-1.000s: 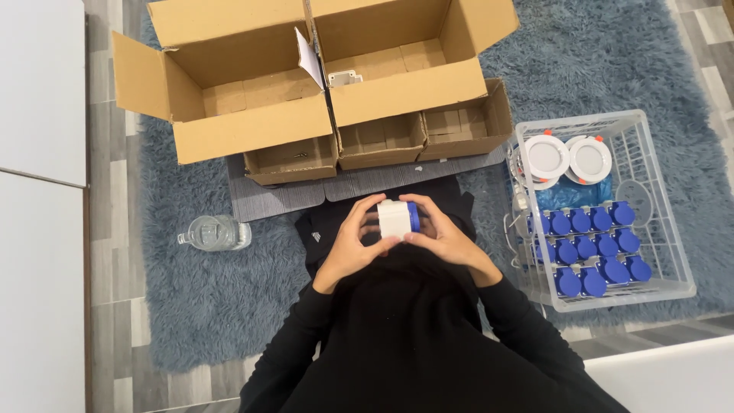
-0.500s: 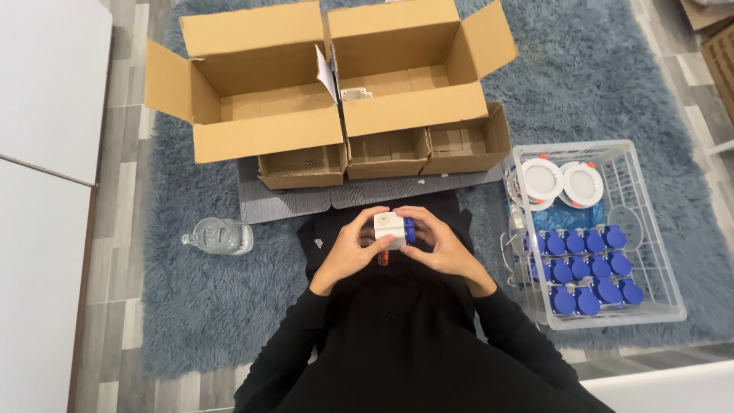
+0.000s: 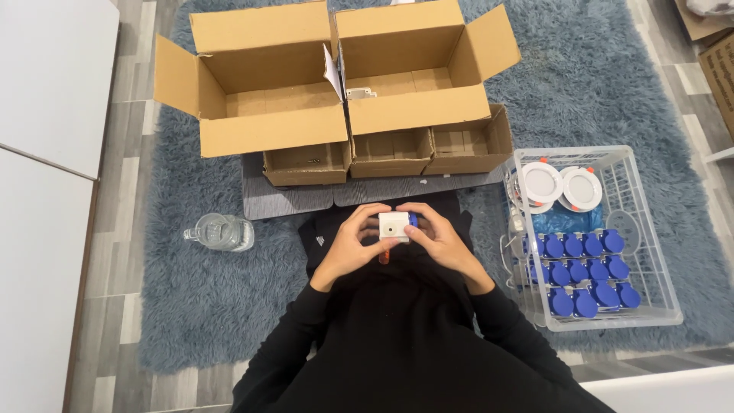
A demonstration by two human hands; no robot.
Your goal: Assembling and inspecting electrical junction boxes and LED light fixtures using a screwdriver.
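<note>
My left hand (image 3: 350, 243) and my right hand (image 3: 440, 235) together hold a small white box-shaped part with a blue back (image 3: 396, 226) in front of my chest, over my black-clothed lap. Fingers of both hands wrap its sides. A bit of orange shows just under it. To my right stands a clear plastic crate (image 3: 647, 229) with several blue-capped parts (image 3: 585, 271) in rows and two round white discs (image 3: 562, 185) at its far end.
Two large open cardboard boxes (image 3: 267, 99) (image 3: 417, 76) sit ahead on a blue shaggy rug (image 3: 199, 298), with three small open cardboard trays (image 3: 390, 153) in front on a grey mat. A clear plastic bottle (image 3: 220, 232) lies at my left. White furniture lines the left edge.
The view has shifted slightly, so the boxes and crate sit lower in frame. Both hands keep hold of the small white part and have adjusted their fingers a little.
</note>
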